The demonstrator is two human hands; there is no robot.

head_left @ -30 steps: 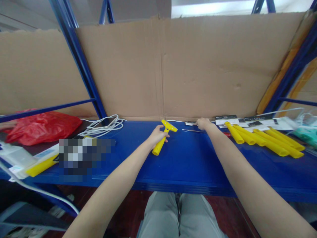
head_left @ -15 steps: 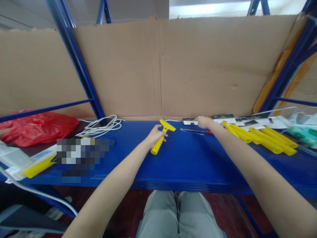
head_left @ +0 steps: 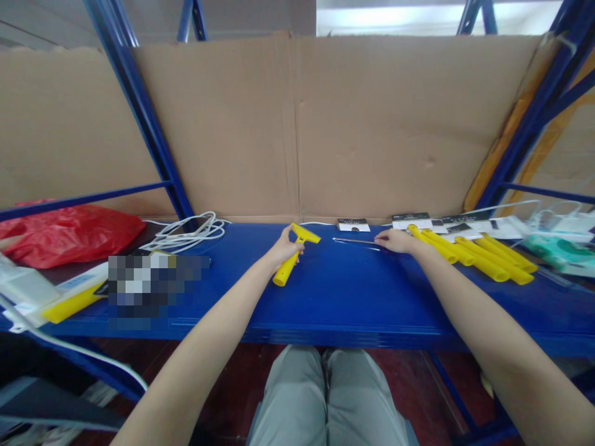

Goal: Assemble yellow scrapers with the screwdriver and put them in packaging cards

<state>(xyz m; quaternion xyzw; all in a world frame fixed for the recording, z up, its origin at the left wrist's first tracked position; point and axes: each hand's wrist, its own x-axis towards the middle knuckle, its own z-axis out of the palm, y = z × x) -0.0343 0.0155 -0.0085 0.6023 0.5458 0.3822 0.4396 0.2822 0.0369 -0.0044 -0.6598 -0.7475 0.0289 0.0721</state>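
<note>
My left hand (head_left: 284, 249) is closed around a yellow scraper (head_left: 287, 267), its wide T-shaped head (head_left: 305, 233) pointing up and away from me and its round handle slanting down to the left. Over to the right, the fingers of my right hand (head_left: 393, 240) are closed on the handle end of a screwdriver (head_left: 356, 241). Its thin metal shaft lies along the blue shelf and points left; my fingers mostly cover the handle. A small black-and-white box (head_left: 353, 225) sits just behind the shaft.
Several yellow tubular handles (head_left: 483, 260) lie at the right, before more flat boxes (head_left: 411, 220). White cable (head_left: 193, 232) is coiled at the back left beside a red plastic bag (head_left: 79, 232). Cardboard (head_left: 372, 124) stands upright behind the blue shelf (head_left: 325, 303).
My right hand has come away from the small box and moved toward me onto the screwdriver's handle. My left hand still holds the scraper in nearly the same place.
</note>
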